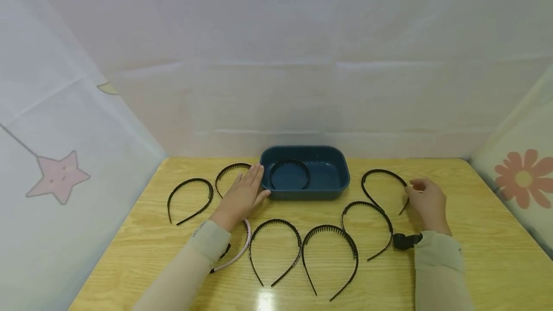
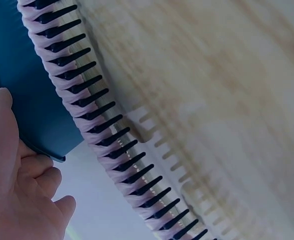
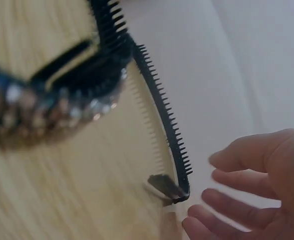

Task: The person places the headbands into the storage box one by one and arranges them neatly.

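Note:
My left hand [image 1: 242,193] rests against the left end of a dark blue plastic bin [image 1: 317,195], fingers straight along its rim and thumb at the front wall. One black toothed headband [image 1: 307,172] lies inside the bin. At the right, my right hand [image 1: 429,200] is beside a black headband [image 1: 380,171]; in the right wrist view its fingers [image 3: 237,205] are spread loosely near the end of a toothed headband [image 3: 162,110], holding nothing. A pink headband [image 1: 242,253] with black teeth lies partly under the left forearm; it looms close in the left wrist view.
More black headbands lie on the wooden table [image 1: 129,263]: one at left [image 1: 196,180], one partly behind the left hand [image 1: 224,172], two at front [image 1: 276,221] and one at right [image 1: 367,203]. A black band and lump [image 1: 406,241] sit at the right wrist. A pale cloth backdrop [image 1: 268,85] rises behind.

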A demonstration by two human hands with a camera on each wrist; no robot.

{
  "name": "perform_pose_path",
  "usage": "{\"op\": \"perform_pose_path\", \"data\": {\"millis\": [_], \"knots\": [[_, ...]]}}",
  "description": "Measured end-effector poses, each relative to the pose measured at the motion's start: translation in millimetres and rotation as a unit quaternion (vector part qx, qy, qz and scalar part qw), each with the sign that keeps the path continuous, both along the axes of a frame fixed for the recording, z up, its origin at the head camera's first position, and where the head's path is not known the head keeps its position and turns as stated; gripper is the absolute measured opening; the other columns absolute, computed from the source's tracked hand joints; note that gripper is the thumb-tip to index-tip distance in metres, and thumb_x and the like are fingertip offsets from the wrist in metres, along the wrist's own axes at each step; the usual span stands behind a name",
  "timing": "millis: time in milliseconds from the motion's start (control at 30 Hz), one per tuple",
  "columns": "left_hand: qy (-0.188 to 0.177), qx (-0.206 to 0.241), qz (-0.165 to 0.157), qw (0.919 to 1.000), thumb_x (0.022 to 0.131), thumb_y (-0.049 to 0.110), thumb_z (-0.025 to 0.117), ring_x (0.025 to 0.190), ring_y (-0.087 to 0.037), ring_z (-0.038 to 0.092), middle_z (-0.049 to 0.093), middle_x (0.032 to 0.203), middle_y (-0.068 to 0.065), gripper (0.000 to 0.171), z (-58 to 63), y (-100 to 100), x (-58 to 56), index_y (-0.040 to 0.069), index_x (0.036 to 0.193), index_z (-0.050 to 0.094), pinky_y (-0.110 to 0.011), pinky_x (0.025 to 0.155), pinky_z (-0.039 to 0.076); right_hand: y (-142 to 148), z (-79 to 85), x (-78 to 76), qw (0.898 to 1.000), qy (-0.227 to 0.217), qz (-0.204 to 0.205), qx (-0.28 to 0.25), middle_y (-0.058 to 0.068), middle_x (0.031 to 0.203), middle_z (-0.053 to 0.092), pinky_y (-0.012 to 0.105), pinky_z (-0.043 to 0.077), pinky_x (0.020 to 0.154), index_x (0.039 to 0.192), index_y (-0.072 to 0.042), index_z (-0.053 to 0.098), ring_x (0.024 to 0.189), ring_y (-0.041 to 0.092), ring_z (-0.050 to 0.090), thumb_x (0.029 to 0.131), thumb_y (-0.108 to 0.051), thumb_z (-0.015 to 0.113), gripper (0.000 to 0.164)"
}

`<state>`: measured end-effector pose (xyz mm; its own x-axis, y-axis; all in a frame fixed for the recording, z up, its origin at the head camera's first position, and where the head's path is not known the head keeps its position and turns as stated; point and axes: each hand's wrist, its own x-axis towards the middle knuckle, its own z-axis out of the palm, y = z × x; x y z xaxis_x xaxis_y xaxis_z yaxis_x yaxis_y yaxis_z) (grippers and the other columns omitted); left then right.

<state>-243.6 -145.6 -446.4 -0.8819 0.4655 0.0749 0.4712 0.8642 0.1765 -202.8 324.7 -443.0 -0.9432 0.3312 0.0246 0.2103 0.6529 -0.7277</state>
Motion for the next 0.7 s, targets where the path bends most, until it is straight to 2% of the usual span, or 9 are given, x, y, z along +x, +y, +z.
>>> {"op": "perform_pose_path", "data": {"millis": [133,267,500,700], "knots": [[-0.005,-0.007,0.003,1.0,0.109,0.051,0.037,0.156,-0.028,0.008,0.01,0.169,-0.015,0.077,0.8,1.1,-0.8,0.004,0.162,0.01,-0.053,0.125,0.012,5.1,-4.4,-0.2,0.999,-0.041,0.02,-0.01,0.04,0.133,0.049,0.065,0.048,0.094,0.143,0.014,0.045,0.118,0.056,0.05,0.105,-0.021,0.052,0.052],[-0.007,-0.007,0.008,0.9999,0.109,0.051,0.038,0.156,-0.028,0.007,0.01,0.169,-0.014,0.077,-0.1,0.6,-1.4,0.004,0.162,0.01,-0.052,0.126,0.01,7.7,-8.2,-2.5,0.997,-0.062,0.036,-0.011,0.041,0.135,0.047,0.065,0.046,0.097,0.144,0.017,0.042,0.12,0.056,0.048,0.104,-0.02,0.05,0.055],[0.0,-0.003,0.003,1.0,0.109,0.05,0.039,0.156,-0.029,0.01,0.01,0.169,-0.014,0.077,-0.3,0.5,-1.6,0.003,0.162,0.011,-0.052,0.125,0.012,7.8,-13.2,-6.4,0.999,-0.038,0.021,0.028,0.04,0.125,0.056,0.062,0.05,0.093,0.132,0.022,0.051,0.113,0.055,0.054,0.098,-0.004,0.05,0.043],[0.001,0.0,0.002,1.0,0.108,0.05,0.039,0.156,-0.03,0.011,0.012,0.169,-0.016,0.077,0.3,0.7,-1.2,0.002,0.162,0.012,-0.053,0.125,0.013,5.5,-10.1,-5.1,0.999,-0.03,-0.004,0.035,0.039,0.121,0.06,0.06,0.053,0.089,0.129,0.023,0.053,0.108,0.054,0.058,0.097,-0.005,0.053,0.042]]}}
